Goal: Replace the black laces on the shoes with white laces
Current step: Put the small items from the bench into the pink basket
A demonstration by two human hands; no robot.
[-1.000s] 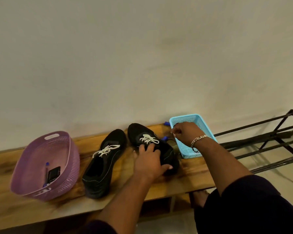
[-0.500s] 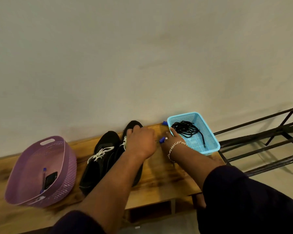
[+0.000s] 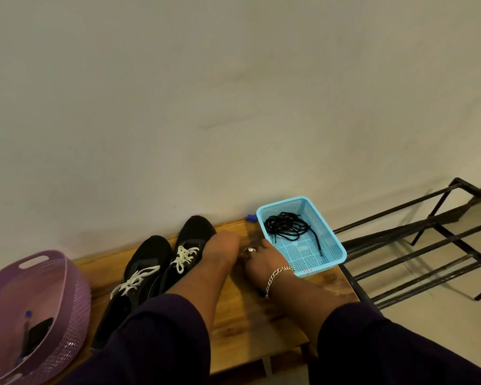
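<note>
Two black shoes stand side by side on the wooden bench (image 3: pixel 261 315), both threaded with white laces: the left shoe (image 3: pixel 139 276) and the right shoe (image 3: pixel 196 232). A tangle of black laces (image 3: pixel 286 226) lies in the light-blue basket (image 3: pixel 332 243) at the bench's right end. My left hand (image 3: pixel 222 247) lies just right of the right shoe, back towards me, fingers hidden. My right hand (image 3: pixel 260 262), with a ring and a chain bracelet, rests on the bench between my left hand and the basket. Its fingers curl under towards my left hand; what they hold is hidden.
A purple basket (image 3: pixel 67 276) at the bench's left end holds a blue pen (image 3: pixel 27 319) and a dark device (image 3: pixel 39 330). A small blue thing (image 3: pixel 251 218) lies by the wall behind the light-blue basket. A black metal rack (image 3: pixel 428 245) stands off the bench's right end.
The right shoe has been swung in parallel beside the left one. My left hand left the shoe's top and moved right. My right hand came out of the light-blue basket down onto the bench.
</note>
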